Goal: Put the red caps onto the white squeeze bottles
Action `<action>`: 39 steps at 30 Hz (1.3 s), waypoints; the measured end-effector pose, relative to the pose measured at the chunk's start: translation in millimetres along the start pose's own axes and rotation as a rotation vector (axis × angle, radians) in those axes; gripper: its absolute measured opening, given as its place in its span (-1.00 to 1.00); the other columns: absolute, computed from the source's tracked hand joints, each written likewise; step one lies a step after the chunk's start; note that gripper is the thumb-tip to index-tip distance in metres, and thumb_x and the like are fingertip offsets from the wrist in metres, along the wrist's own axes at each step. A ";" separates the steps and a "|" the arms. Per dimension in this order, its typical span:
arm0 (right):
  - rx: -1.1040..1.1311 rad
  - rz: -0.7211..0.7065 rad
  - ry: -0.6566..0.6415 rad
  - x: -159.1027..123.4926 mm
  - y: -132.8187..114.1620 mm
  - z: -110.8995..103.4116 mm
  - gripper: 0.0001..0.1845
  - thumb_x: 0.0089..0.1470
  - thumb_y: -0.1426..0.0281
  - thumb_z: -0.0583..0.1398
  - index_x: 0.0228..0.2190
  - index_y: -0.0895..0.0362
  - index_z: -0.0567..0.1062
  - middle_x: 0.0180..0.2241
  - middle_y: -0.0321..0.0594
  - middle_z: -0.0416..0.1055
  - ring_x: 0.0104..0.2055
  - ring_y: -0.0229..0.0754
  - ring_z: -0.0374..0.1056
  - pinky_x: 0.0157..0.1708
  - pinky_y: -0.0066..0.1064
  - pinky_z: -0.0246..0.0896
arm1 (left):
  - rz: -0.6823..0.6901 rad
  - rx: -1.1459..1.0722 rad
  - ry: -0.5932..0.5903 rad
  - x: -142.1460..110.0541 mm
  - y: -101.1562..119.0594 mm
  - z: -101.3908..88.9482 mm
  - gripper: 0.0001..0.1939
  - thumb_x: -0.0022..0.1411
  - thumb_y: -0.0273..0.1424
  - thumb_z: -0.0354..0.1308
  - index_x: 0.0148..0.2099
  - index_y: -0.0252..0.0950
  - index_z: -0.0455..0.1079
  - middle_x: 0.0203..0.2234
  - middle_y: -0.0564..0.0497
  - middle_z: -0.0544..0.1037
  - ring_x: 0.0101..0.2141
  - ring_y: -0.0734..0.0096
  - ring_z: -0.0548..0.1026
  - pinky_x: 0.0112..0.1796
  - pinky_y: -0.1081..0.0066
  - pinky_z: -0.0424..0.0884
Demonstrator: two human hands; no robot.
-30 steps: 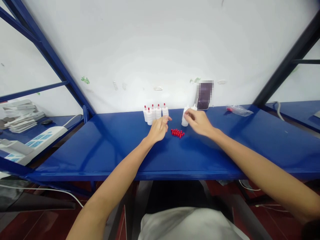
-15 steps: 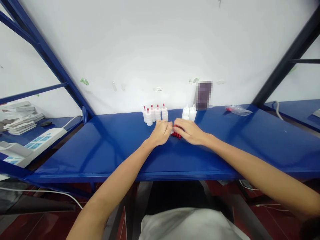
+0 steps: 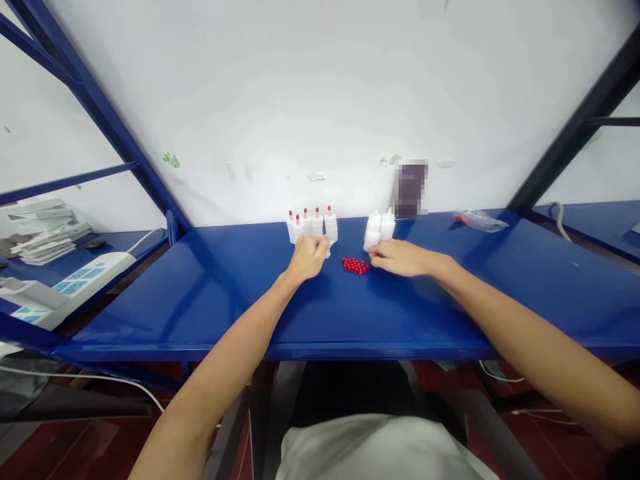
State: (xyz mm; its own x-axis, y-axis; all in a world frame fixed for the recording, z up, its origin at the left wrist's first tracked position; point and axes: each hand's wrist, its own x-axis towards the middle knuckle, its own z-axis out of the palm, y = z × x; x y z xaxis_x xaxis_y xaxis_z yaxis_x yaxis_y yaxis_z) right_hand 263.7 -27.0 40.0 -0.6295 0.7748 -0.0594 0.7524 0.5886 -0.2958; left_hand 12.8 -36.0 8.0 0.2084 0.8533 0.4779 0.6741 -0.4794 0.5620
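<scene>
My left hand is closed around a white squeeze bottle, whose pointed tip shows past the fingers with no red cap visible on it. Most of that bottle is hidden by the hand. Between my hands a cluster of small red caps lies on the blue table. My right hand is at the right edge of the caps, fingers pinched together; what is between the fingertips, if anything, is hidden. Behind it stand white bottles without caps. Several white bottles with red caps stand behind my left hand.
The blue table meets a white wall at the back. A clear plastic bag with something red lies at the right rear. A blurred dark upright item leans against the wall. At the left are a power strip and stacked white boxes.
My hands have moved apart: the left went slightly left with the bottle, the right went right. The red caps between them are now in full view.
</scene>
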 end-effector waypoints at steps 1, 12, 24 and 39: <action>-0.033 0.016 -0.050 -0.3 -1.0 0.6 -0.79 0.13 0.31 0.05 -0.50 0.10 0.32 -0.47 -0.22 0.36 -0.43 -0.17 0.23 -0.41 -0.38 -0.02 | -0.020 -0.028 -0.041 -0.3 0.0 2.4 -0.43 0.39 -0.23 -0.24 -0.57 -0.32 0.33 -0.64 0.01 0.46 -0.53 0.41 0.42 -0.35 0.39 0.26; -0.016 -0.090 0.072 0.8 -9.1 -0.4 -0.91 0.01 0.36 0.14 -0.44 0.11 0.41 -0.53 -0.30 0.31 -0.48 -0.24 0.17 -0.45 -0.40 -0.06 | 0.097 0.088 -0.181 -5.1 2.7 6.9 -0.49 0.43 -0.25 -0.31 -0.43 -0.30 0.32 -0.55 0.03 0.45 -0.49 0.39 0.40 -0.38 0.40 0.20; 0.354 -0.281 0.392 3.8 -30.0 17.4 -0.66 0.26 0.14 0.02 -0.37 0.12 0.39 -0.58 -0.37 0.27 -0.54 -0.27 0.12 -0.47 -0.43 -0.01 | 0.265 0.236 -0.257 -8.8 24.4 7.1 -0.51 0.33 0.03 -0.05 0.01 -0.28 0.30 -0.48 0.02 0.50 -0.44 0.27 0.48 -0.43 0.41 0.22; -0.005 0.125 0.821 10.0 29.2 -9.1 -0.76 0.14 0.26 0.11 -0.28 0.15 0.49 -0.43 -0.19 0.47 -0.41 -0.14 0.32 -0.38 -0.35 0.07 | -0.177 0.082 0.561 6.9 -24.9 -21.9 -0.74 0.34 -0.23 -0.05 -0.24 -0.27 0.37 -0.61 0.13 0.29 -0.51 0.43 0.31 -0.34 0.40 0.23</action>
State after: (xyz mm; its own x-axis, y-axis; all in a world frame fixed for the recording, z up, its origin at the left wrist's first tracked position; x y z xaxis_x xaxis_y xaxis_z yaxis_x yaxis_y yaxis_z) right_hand 281.1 0.0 39.5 -0.2008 0.7551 0.6241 0.8092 0.4869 -0.3287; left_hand -18.1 -22.6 12.1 -0.3035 0.6693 0.6782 0.7219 -0.3030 0.6221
